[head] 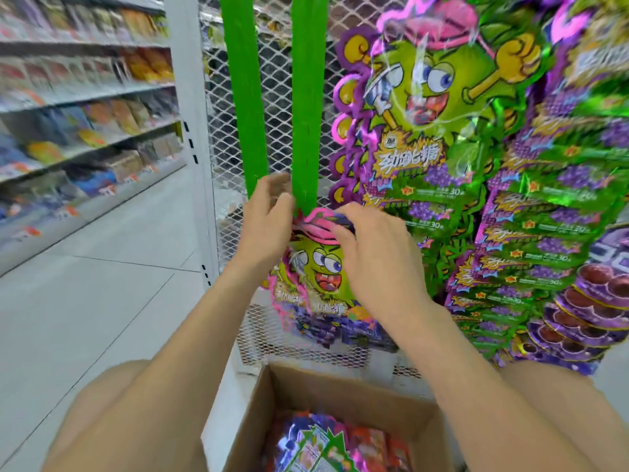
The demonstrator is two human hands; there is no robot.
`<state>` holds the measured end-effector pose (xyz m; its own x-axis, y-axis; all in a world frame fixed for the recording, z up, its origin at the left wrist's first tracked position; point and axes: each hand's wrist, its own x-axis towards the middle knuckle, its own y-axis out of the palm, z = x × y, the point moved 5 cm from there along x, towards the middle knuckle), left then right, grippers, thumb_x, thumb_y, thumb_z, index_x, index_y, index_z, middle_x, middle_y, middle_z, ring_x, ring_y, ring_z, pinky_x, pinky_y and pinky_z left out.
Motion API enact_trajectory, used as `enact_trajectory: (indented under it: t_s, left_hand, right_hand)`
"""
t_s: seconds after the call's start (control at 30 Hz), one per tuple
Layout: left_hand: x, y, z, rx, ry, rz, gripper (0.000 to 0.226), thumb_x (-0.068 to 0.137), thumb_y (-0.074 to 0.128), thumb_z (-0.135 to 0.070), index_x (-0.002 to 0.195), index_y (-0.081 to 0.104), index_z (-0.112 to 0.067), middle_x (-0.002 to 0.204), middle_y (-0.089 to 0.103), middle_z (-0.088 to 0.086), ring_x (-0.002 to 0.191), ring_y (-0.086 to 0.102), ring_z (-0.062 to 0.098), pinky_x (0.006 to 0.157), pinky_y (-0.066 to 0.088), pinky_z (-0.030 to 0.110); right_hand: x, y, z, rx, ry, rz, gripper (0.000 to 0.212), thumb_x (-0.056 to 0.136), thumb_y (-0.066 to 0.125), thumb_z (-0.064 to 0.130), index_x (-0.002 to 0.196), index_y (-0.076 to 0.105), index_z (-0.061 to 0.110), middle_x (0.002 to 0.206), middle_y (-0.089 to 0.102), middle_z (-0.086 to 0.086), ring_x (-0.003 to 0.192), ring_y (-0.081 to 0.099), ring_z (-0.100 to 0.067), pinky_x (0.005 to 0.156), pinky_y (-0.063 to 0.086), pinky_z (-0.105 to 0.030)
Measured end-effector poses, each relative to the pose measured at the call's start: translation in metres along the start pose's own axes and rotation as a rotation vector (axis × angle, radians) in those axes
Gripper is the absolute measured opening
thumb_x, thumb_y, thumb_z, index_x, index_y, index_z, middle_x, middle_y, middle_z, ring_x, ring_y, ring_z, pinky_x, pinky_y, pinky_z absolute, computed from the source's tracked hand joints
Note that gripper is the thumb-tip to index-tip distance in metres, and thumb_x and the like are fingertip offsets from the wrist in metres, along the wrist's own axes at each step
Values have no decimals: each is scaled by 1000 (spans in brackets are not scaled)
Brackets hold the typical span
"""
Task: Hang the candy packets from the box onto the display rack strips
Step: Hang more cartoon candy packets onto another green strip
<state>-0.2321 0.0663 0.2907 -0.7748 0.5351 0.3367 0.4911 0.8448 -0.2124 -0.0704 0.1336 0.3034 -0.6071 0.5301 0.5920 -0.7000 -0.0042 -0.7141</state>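
Note:
Two green display strips [308,107] hang in front of a white mesh rack. A candy packet [315,267] with a green cartoon face and pink cap sits at the bottom end of the right strip. My left hand [263,219] pinches the strip's lower end beside the packet's top. My right hand [377,257] grips the packet's upper right edge. An open cardboard box [306,396] below holds several more packets [326,444].
Full strips of the same purple and green candy packets [531,233] hang to the right, under a large cartoon header card [435,83]. A white rack post [190,131] stands left of the mesh. Stocked shop shelves [78,107] line the aisle at left.

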Motion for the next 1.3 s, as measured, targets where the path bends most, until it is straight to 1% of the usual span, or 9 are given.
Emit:
enact_trajectory:
  t_s: [0.1, 0.23, 0.33, 0.43, 0.7, 0.87, 1.0, 1.17, 1.3]
  left_hand:
    - [1, -8, 1, -42, -68, 14, 27, 106, 50, -28, 95, 73, -17, 83, 70, -20, 75, 60, -8, 82, 46, 32]
    - [2, -19, 6, -113, -146, 108, 49, 100, 49, -61, 85, 80, -26, 91, 81, -11, 90, 74, 4, 92, 54, 32]
    - [-4, -19, 3, -92, -105, 174, 38, 107, 56, -46, 87, 81, -26, 85, 81, -17, 78, 72, -11, 66, 49, 3]
    - [-9, -21, -1, -115, -72, 199, 32, 106, 59, -43, 92, 83, -26, 93, 82, -11, 87, 74, -6, 66, 48, 2]
    - [-17, -28, -2, -157, -41, 183, 48, 107, 58, -46, 96, 81, -6, 94, 79, 22, 92, 76, 42, 97, 57, 57]
    - [-20, -28, -6, -195, -33, 125, 43, 107, 60, -40, 87, 82, -9, 89, 79, 19, 80, 72, 25, 91, 58, 50]
    - [-21, -30, -14, -223, -55, 125, 49, 107, 56, -41, 72, 81, -18, 77, 79, 7, 72, 74, 13, 74, 56, 23]
    - [-22, -31, -14, -253, -57, 157, 41, 101, 66, -48, 99, 84, -12, 98, 82, 14, 100, 78, 35, 102, 58, 53]
    - [-21, -31, -12, -282, -85, 167, 34, 101, 68, -40, 96, 84, -10, 96, 81, 17, 95, 78, 36, 103, 57, 53]
  right_hand:
    - [26, 3, 5, 92, 23, -46, 23, 101, 65, 37, 117, 71, 23, 104, 74, -4, 101, 65, -34, 80, 54, -46]
    - [46, 11, 6, 146, 80, -44, 25, 96, 67, 40, 115, 74, 25, 95, 74, -4, 94, 67, -36, 79, 57, -45]
    - [49, 16, 7, 155, 106, -32, 22, 96, 63, 39, 106, 75, 24, 88, 72, -6, 90, 65, -37, 76, 57, -45]
    - [50, 18, 10, 192, 137, -28, 24, 95, 63, 41, 97, 75, 21, 86, 73, -5, 91, 66, -36, 77, 57, -45]
    - [38, 30, 11, 151, 127, 71, 29, 94, 66, 45, 85, 74, 19, 80, 68, -5, 91, 59, -35, 77, 49, -41]
    - [35, 13, 18, 230, 72, -101, 26, 89, 72, 48, 107, 71, 30, 97, 74, 9, 92, 66, -26, 83, 54, -41]
    - [30, 6, 27, 299, 34, -170, 33, 89, 74, 42, 110, 49, 34, 88, 73, 7, 85, 68, -26, 75, 54, -44]
    - [33, 3, 33, 393, -17, -202, 35, 94, 72, 27, 104, 38, 28, 82, 65, 8, 78, 67, -30, 69, 52, -49]
    - [32, 10, 26, 445, 38, -180, 33, 94, 70, 25, 102, 39, 28, 86, 63, 5, 81, 64, -29, 71, 53, -49]
